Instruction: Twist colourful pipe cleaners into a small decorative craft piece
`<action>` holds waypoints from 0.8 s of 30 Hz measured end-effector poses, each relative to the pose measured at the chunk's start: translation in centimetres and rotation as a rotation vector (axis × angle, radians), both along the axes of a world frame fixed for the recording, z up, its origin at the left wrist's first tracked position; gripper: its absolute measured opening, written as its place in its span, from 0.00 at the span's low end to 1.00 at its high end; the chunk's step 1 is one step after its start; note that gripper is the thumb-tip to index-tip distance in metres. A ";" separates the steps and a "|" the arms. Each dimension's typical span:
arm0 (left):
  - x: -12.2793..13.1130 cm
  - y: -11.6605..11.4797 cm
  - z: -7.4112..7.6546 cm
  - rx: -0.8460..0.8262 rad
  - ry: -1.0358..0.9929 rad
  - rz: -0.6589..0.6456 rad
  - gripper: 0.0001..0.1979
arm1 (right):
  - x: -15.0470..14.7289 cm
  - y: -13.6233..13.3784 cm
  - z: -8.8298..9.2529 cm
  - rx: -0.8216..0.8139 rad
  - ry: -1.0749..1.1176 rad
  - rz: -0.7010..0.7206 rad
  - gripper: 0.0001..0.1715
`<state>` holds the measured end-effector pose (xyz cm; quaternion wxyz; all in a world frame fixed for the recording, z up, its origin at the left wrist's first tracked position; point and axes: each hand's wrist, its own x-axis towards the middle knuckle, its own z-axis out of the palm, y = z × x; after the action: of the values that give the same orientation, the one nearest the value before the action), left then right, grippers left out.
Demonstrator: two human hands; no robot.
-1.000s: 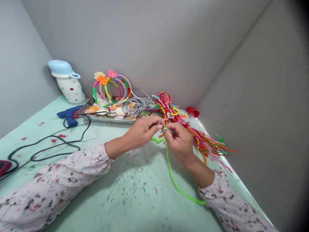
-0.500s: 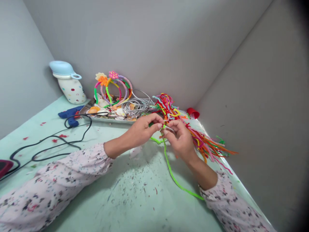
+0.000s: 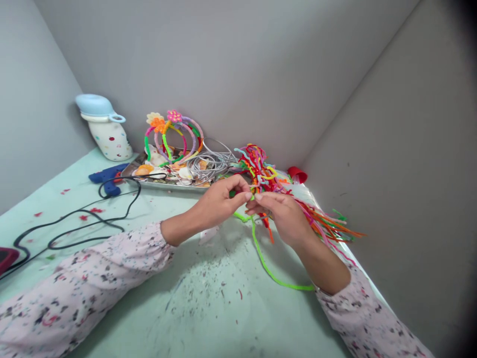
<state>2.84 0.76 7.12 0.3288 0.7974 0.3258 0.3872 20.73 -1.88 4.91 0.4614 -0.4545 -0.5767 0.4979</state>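
**Left hand** [image 3: 219,204]: fingers curled, nearly closed; thumb and fingertips pinch the green pipe cleaner [image 3: 263,261] at the tips; the exact grip is partly hidden.

**Right hand** [image 3: 283,219]: fingers stretched toward my left fingertips, almost touching them; I cannot tell whether it has firm hold of anything.

**Green pipe cleaner**: one end is up between my hands; the length curves down and rests on the bench [image 3: 208,318], ending near my right cuff.

**Pipe cleaner bundle** [image 3: 259,171]: many colours; lies just beyond my hands, strands fanning out past my right hand toward the wall; an orange strand [image 3: 269,231] hangs below my right palm.

**Metal tray** [image 3: 171,185]: on the bench beyond my left hand; holds shells [image 3: 144,170] and a coil of silver wire [image 3: 210,164]; pipe cleaner headbands [image 3: 173,136] with flowers stand on it.

**Bench left**: blue glue gun [image 3: 108,175] beside the tray; its black cord [image 3: 74,223] loops across the bench; red scraps are scattered there.

**Back corner**: white dotted bottle [image 3: 110,141] with a pale blue lid, left of the tray; red cup [image 3: 297,174] beyond the bundle.

**Sleeves**: left sleeve [image 3: 85,268] and right sleeve [image 3: 363,313] are pale and floral.
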 end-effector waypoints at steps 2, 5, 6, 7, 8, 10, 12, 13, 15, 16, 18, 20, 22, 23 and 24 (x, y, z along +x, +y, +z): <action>0.0 0.0 -0.1 -0.002 0.002 0.011 0.04 | -0.1 -0.1 0.1 0.004 -0.002 -0.003 0.14; 0.1 -0.1 -0.1 -0.016 -0.003 0.023 0.04 | -0.3 -0.3 0.3 0.001 0.013 -0.014 0.13; 0.1 -0.1 -0.1 -0.023 -0.004 0.025 0.04 | -0.4 -0.4 0.4 -0.002 0.014 -0.021 0.13; 0.1 -0.1 -0.1 -0.030 -0.003 0.025 0.04 | -0.5 -0.4 0.4 -0.004 0.010 -0.032 0.12; 0.1 -0.1 -0.1 -0.036 -0.001 0.025 0.04 | -0.5 -0.5 0.5 -0.004 0.002 -0.047 0.12; 0.1 -0.1 0.0 -0.041 0.000 0.024 0.04 | -0.6 -0.6 0.5 0.005 -0.023 -0.075 0.11; 0.1 -0.1 0.0 -0.041 0.001 0.023 0.04 | -0.7 -0.7 0.5 0.024 -0.048 -0.093 0.12; 0.1 -0.1 -0.1 -0.041 0.001 0.024 0.04 | -0.8 -0.8 0.5 0.032 -0.062 -0.099 0.12; 0.1 0.0 -0.1 -0.041 0.003 0.023 0.05 | -0.9 -0.8 0.5 0.048 -0.088 -0.116 0.12; 0.0 0.0 -0.1 -0.043 0.004 0.021 0.05 | -1.0 -0.8 0.5 0.058 -0.100 -0.125 0.12; 0.0 0.1 -0.1 -0.052 0.010 0.016 0.05 | -1.0 -0.8 0.5 0.072 -0.120 -0.133 0.11; 0.0 0.1 0.0 -0.069 0.024 0.008 0.05 | -1.0 -0.8 0.5 0.064 -0.117 -0.121 0.11; -0.1 0.2 0.0 -0.083 0.040 0.012 0.06 | -0.9 -0.7 0.4 0.051 -0.106 -0.106 0.11; -0.1 0.3 0.0 -0.089 0.049 0.022 0.06 | -0.9 -0.6 0.3 0.055 -0.104 -0.102 0.11; -0.1 0.4 0.0 -0.095 0.061 0.037 0.07 | -0.8 -0.6 0.2 0.067 -0.104 -0.098 0.12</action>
<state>2.71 1.13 7.16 0.3490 0.7862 0.3683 0.3528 19.93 -2.47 5.14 0.4697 -0.4918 -0.5931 0.4310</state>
